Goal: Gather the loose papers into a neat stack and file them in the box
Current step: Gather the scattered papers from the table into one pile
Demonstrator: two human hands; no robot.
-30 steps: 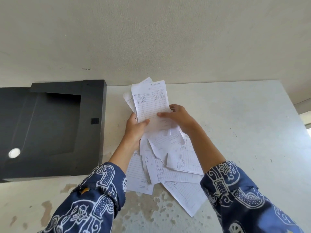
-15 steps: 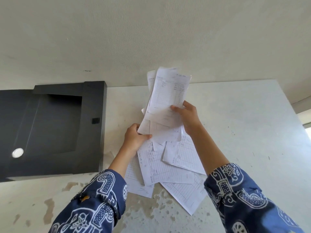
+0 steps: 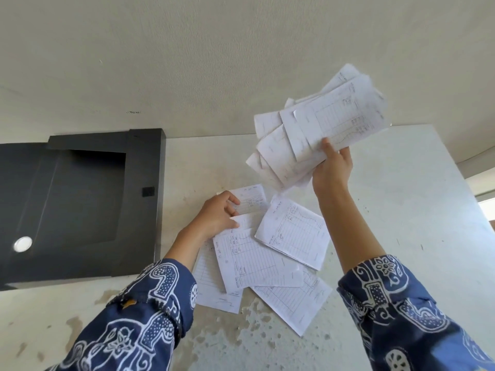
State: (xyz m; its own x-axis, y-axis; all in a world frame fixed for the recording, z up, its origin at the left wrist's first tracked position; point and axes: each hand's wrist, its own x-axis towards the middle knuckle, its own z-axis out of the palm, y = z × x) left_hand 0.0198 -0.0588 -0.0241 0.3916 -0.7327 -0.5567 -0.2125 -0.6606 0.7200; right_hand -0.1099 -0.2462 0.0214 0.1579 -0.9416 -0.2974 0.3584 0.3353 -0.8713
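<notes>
My right hand (image 3: 332,170) holds a fanned, untidy bundle of white lined papers (image 3: 321,129) raised above the table at the upper right. My left hand (image 3: 218,215) rests on several loose papers (image 3: 267,253) still lying spread on the table; its fingers pinch the top edge of a small sheet (image 3: 249,202). The black file box (image 3: 144,162) lies open at the left, its lid flap spread flat with a white round hole (image 3: 22,244).
The pale table (image 3: 388,210) is stained and blotchy near me. Its right edge runs diagonally at the far right. A plain cream wall stands behind the table. Bare tabletop lies to the right of the loose papers.
My right hand has swung the bundle up and to the right, away from the pile. My left hand let go of the bundle and dropped onto the sheets on the table.
</notes>
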